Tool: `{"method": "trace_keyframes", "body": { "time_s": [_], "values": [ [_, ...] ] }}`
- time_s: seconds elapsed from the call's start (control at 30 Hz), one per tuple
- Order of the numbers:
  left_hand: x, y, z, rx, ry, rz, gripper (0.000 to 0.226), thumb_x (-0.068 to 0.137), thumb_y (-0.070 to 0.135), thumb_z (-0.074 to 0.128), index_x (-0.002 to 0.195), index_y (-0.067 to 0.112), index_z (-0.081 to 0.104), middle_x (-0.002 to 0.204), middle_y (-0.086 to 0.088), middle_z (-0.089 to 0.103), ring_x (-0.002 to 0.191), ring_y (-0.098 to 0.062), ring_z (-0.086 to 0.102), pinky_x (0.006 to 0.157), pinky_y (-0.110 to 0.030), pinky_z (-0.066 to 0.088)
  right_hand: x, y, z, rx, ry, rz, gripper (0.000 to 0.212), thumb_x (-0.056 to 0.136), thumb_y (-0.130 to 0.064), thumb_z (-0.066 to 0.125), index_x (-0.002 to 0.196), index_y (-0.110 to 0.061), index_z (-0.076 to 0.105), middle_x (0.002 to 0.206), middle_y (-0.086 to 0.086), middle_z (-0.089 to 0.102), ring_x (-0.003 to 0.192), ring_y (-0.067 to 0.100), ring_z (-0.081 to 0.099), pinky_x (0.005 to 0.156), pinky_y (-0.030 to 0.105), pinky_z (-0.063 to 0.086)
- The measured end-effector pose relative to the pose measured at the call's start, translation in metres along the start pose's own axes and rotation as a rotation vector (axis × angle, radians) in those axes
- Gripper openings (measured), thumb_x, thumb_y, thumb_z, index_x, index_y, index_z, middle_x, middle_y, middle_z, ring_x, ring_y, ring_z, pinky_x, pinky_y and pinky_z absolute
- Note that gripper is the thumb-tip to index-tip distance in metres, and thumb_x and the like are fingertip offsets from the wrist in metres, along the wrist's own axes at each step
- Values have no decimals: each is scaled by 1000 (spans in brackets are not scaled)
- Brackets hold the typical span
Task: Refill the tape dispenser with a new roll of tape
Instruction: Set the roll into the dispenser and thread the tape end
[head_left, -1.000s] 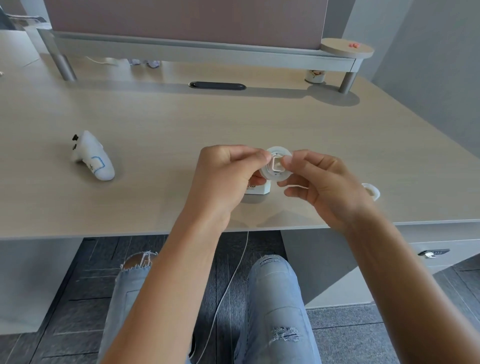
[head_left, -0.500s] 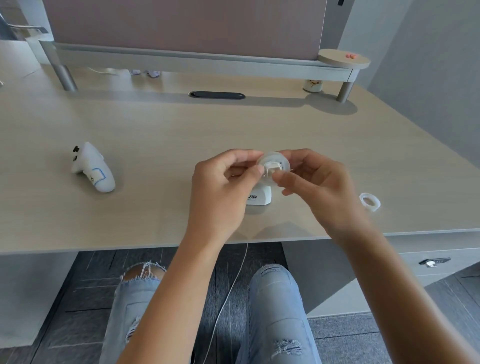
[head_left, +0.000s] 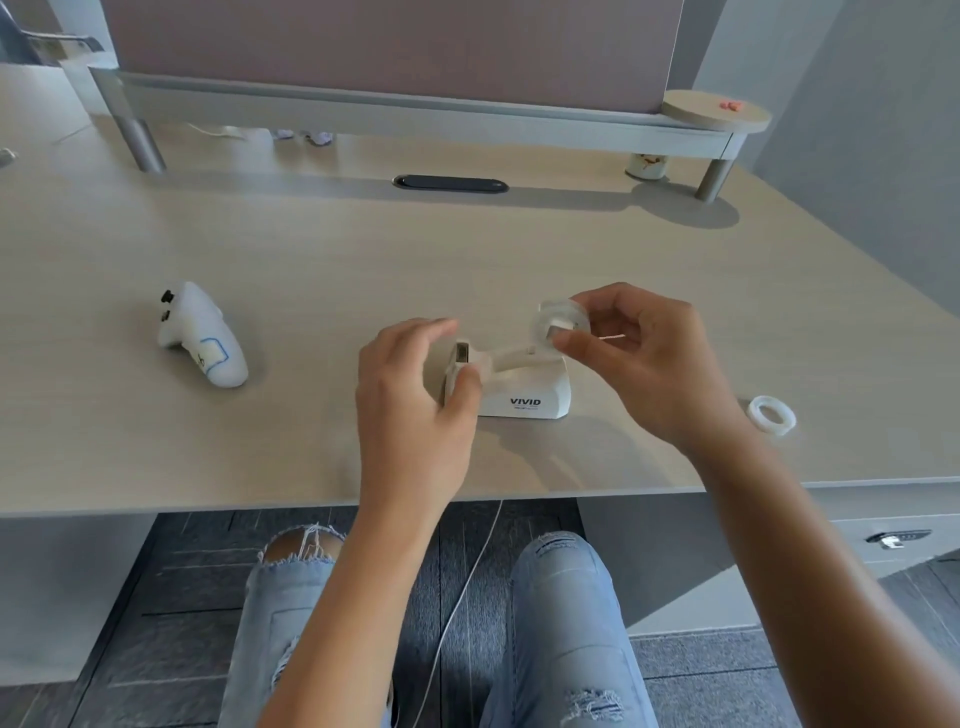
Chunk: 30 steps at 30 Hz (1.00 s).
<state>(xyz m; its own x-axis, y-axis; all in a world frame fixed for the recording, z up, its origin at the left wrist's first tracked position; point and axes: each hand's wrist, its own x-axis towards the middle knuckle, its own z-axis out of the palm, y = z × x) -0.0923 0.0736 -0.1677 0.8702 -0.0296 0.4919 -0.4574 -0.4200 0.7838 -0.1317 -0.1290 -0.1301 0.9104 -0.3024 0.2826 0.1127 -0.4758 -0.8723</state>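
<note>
Head view: a person is holding a tape roll (head_left: 560, 323) just above the white tape dispenser (head_left: 511, 387).
The right hand (head_left: 636, 358) is pinching the roll over the dispenser's rear end; the left hand (head_left: 410, 395), fingers loosely curled, is touching its cutter end. An empty tape core (head_left: 771, 414) is lying well right of the dispenser.

Bright, even daylight; soft shadows on the desk (head_left: 519, 249); wide-angle bending at edges; hands perhaps slightly motion-blurred.

White dispenser (head_left: 524, 395) marked VIVID, upright on the desk, cradle empty, clear tape roll (head_left: 561, 323) with white core held tilted just above its right end, spare empty ring (head_left: 771, 414) lying flat well right
</note>
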Motion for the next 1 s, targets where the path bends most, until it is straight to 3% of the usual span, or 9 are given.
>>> {"method": "trace_keyframes", "body": {
  "time_s": [0.17,0.27,0.57,0.73,0.83,1.0],
  "values": [
    [1,-8,10,-11,-169,-26,53,81,15,78,132,14,65,137,-5,64,129,-24,57,109,-30,43,9,2,2,-82,-73,-11,16,87,-17,84,101,-19,77,98,-4,81,92,18,78,88,38,64],
    [0,-8,17,-43,-237,-56,57,82,19,80,137,18,62,141,-3,61,132,-23,55,110,-37,46,10,2,-2,-189,-125,-57,17,86,-20,85,98,-30,78,96,-9,81,91,12,76,90,41,62],
    [-3,-17,25,-23,-244,-51,54,85,18,77,137,20,62,143,-1,58,135,-20,54,111,-34,43,11,1,-2,-229,-161,-63,28,84,-19,86,92,-42,74,99,-8,78,89,7,72,82,26,61],
    [-4,-18,25,-20,-239,-43,53,86,19,77,137,22,62,144,0,57,136,-19,53,111,-33,44,12,0,-4,-276,-169,-57,18,86,-17,85,101,-26,81,98,-6,76,90,8,72,76,15,57],
    [-4,-18,25,-18,-236,-41,54,86,19,77,137,21,62,144,0,57,136,-19,54,109,-28,42,12,-1,-4,-327,-175,-64,19,87,-19,84,106,-20,82,99,-6,75,90,7,72,77,16,58],
    [-4,-18,24,-23,-244,-37,54,87,19,77,138,22,61,144,1,57,135,-19,54,109,-34,45,14,-2,1,-356,-168,-49,11,87,-24,83,96,-30,80,100,-6,76,86,8,72,80,19,58]
  ]
}}
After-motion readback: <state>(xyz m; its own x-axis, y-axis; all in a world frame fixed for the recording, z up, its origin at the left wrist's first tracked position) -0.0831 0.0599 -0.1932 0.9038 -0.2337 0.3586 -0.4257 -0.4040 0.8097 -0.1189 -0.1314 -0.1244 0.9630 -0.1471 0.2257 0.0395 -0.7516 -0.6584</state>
